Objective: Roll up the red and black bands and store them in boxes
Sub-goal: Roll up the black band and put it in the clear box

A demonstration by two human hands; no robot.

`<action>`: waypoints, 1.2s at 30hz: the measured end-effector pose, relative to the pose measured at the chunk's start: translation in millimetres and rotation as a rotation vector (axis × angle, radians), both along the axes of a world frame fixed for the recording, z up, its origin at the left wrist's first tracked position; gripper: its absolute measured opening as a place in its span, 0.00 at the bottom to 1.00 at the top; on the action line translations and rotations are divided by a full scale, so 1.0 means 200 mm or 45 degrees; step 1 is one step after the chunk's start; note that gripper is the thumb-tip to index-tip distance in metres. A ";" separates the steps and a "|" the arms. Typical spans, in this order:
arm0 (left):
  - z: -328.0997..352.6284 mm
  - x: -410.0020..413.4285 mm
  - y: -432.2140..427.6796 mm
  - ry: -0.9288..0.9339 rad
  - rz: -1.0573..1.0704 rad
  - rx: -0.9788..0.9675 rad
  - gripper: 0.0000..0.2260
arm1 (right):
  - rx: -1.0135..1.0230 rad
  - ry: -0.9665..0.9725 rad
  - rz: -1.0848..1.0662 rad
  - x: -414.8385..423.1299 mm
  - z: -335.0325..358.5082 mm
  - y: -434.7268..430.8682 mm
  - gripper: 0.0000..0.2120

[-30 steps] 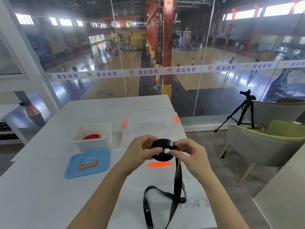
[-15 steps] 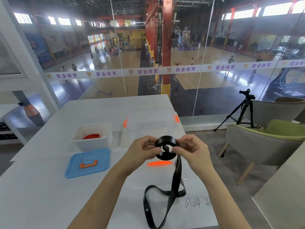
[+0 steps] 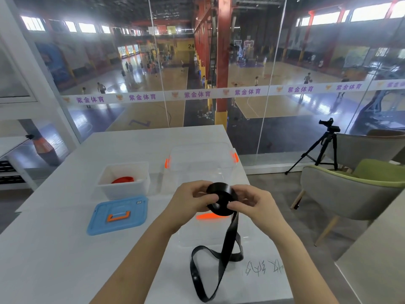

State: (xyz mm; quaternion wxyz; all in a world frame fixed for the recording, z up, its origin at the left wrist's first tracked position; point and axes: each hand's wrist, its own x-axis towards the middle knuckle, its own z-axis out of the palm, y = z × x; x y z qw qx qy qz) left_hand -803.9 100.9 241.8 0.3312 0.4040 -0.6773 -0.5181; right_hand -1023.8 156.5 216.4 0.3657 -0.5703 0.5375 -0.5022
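Note:
Both hands hold a partly rolled black band (image 3: pixel 221 199) above the table. My left hand (image 3: pixel 190 199) grips the roll from the left, and my right hand (image 3: pixel 252 202) pinches it from the right. The band's loose tail (image 3: pixel 219 257) hangs down and loops on the white table (image 3: pixel 54 260). A rolled red band (image 3: pixel 123 179) lies inside a small white box (image 3: pixel 123 179) at the left. A clear box with orange latches (image 3: pixel 200 163) stands beyond my hands.
A blue lid with an orange handle (image 3: pixel 118 215) lies in front of the white box. A clear lid with an orange handle (image 3: pixel 210 227) lies under my hands. Glass wall behind the table. A green chair (image 3: pixel 355 194) and a tripod (image 3: pixel 322 148) stand at the right.
The roll has turned in my hands and taken up more band. The tail loop on the table has shifted slightly.

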 end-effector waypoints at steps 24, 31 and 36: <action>0.01 0.00 0.04 0.011 0.046 -0.057 0.10 | 0.097 0.050 0.080 -0.01 0.01 0.05 0.15; 0.00 0.03 0.05 0.115 0.063 0.026 0.09 | 0.064 0.055 -0.005 -0.02 0.02 0.06 0.15; 0.04 0.08 0.03 -0.142 -0.059 -0.010 0.10 | 0.016 0.162 -0.007 -0.04 0.07 0.08 0.14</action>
